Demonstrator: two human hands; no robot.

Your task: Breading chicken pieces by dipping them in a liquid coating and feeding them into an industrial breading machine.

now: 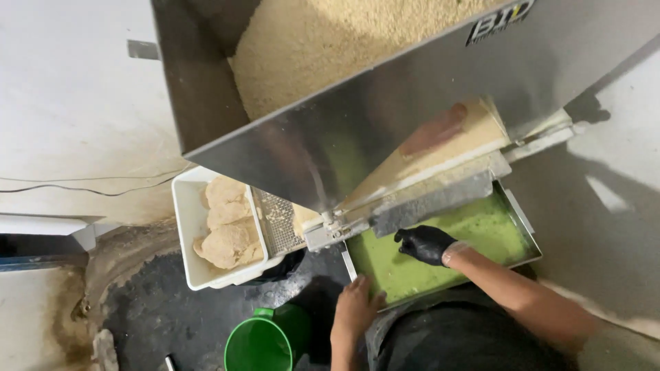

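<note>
Concrete floor [172, 316] lies dark and wet below pale walls; left hand [354, 309] fingers grip the green-filled metal tray [529, 240], gloved right hand [426, 244] rests fingers curled inside.

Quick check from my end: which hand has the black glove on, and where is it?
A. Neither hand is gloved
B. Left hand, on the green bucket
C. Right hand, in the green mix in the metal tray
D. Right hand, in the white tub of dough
C: the right hand wears a black glove and rests in the green mix in the metal tray, while the bare left hand grips the tray's near edge.
</note>
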